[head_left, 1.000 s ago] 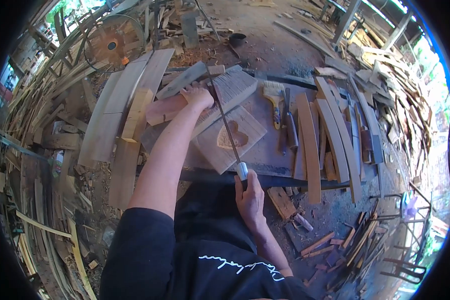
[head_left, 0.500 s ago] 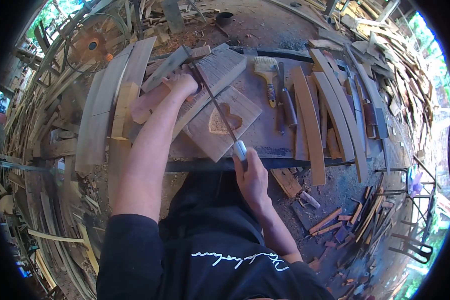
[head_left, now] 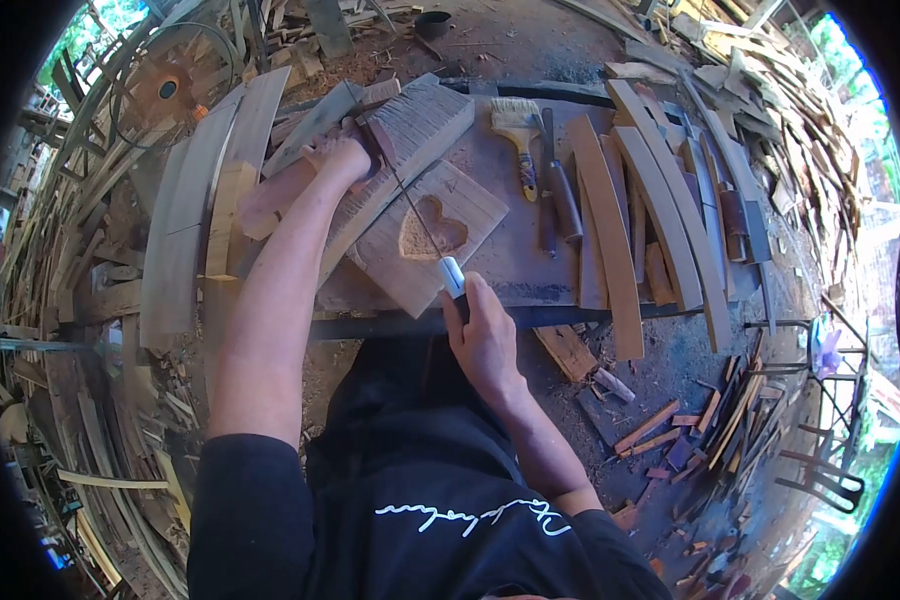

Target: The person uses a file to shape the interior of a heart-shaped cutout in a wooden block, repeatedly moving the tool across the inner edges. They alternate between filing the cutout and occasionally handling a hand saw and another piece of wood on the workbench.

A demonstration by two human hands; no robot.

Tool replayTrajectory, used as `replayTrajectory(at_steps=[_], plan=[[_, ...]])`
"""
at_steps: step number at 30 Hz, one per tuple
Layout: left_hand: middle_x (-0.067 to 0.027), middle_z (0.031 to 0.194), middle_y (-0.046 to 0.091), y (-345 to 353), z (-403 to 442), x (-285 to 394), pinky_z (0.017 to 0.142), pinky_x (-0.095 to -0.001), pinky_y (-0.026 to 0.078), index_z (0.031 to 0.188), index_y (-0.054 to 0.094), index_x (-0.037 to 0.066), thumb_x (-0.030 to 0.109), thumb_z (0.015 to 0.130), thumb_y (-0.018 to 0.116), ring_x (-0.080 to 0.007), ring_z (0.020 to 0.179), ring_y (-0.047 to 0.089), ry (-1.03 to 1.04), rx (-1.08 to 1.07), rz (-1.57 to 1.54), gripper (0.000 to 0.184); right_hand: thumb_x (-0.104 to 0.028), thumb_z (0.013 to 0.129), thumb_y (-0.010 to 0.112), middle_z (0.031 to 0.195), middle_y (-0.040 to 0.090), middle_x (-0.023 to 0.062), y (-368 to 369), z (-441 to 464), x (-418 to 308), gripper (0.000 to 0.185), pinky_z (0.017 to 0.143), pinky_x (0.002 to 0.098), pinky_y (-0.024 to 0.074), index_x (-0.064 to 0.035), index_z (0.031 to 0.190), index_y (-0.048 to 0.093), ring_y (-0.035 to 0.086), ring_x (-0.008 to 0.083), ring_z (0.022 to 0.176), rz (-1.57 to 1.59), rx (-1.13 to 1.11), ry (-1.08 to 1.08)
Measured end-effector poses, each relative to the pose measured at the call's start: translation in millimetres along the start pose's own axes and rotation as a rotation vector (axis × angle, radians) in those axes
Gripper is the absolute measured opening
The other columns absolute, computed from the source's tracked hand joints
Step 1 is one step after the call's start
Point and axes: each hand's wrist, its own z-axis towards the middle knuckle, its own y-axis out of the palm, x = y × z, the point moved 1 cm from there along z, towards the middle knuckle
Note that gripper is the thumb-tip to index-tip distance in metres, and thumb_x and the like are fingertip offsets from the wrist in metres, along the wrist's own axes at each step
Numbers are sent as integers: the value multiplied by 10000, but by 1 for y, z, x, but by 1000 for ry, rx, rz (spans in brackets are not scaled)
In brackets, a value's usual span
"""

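My right hand (head_left: 483,325) is closed round the dark grip of a long thin saw (head_left: 453,277) with a pale ferrule. The blade runs up and left past a square board (head_left: 470,205) with a heart-shaped hollow. My left hand (head_left: 338,155) presses on a reddish wood piece (head_left: 275,200) beside a thick rough block (head_left: 410,125); its fingers are bent round the wood near the blade's far part. Where the blade meets the wood is partly hidden by that hand.
A wide brush (head_left: 517,125) and dark-handled tools (head_left: 565,195) lie on the bench (head_left: 370,290), right of the board. Curved wooden slats (head_left: 615,260) stand further right. Long planks (head_left: 175,240) lie at the left, and offcuts (head_left: 660,430) litter the ground. A wire-guarded fan (head_left: 168,88) is at the upper left.
The view has shifted, so the bench appears higher and further left. The saw has moved down toward my body along its length, its handle nearer the board's lower corner. Both hands keep their holds.
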Motion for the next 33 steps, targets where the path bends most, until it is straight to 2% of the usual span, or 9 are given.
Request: replayTrajectory(at_steps=[4,8,10,14,16,20,27,30,33], plan=[[-119,1543,358,21,7,-5,1112,-610,209,1549,241,189,354,785,675,-379,1415,312,47,135,-9,894,-168,919,662,840,592,183,26,31,9,277,600,480,517,-57,1090,474,631,412,715,-25,36,-16],[-128,1551,346,2,-2,1,1115,-614,202,1551,234,181,330,798,670,-379,1426,295,-29,44,-58,883,-127,913,670,862,602,228,34,47,10,260,642,467,498,-56,1090,494,621,438,784,58,24,27],[-125,1556,340,4,0,4,1118,-627,191,1552,228,173,323,812,661,-381,1433,280,-4,-2,189,870,-112,917,664,861,599,234,28,43,5,254,652,461,500,-44,1089,489,619,446,795,72,8,-1],[-123,1567,318,-10,-6,0,1128,-636,175,1549,232,151,325,817,658,-390,1442,261,-5,-40,30,865,-132,931,648,852,582,223,24,41,-8,255,616,482,502,-39,1083,466,622,438,754,76,-11,3],[-127,1631,195,-7,-5,-4,1119,-708,130,1577,143,181,394,804,673,-406,1481,203,51,-47,-45,961,-159,945,631,840,567,204,27,44,-9,257,580,502,504,-42,1077,443,626,426,711,31,-7,-27],[-129,1555,331,-11,-18,-4,1118,-645,188,1521,287,126,308,779,689,-365,1443,271,74,51,-132,863,-155,947,621,849,579,221,35,50,-9,270,581,511,512,-43,1102,430,628,435,707,29,-51,45],[-133,1578,316,-30,-20,2,1138,-634,193,1507,265,139,349,756,717,-385,1446,295,39,-95,-38,902,-181,958,588,834,611,246,31,56,-21,265,596,531,525,-49,1119,423,646,452,720,-5,-29,31],[-138,1503,388,-14,-13,0,1097,-596,255,1448,354,123,300,701,771,-342,1392,367,40,56,-128,873,-198,953,591,847,633,261,2,85,-53,271,663,538,500,-42,1126,453,644,459,781,-74,-165,182],[-142,1506,390,-13,-10,-1,1108,-594,246,1442,356,122,367,737,738,-330,1402,362,40,26,-50,838,-235,965,571,869,639,260,3,90,-51,280,660,534,500,-42,1133,457,645,459,789,-118,-184,186]])
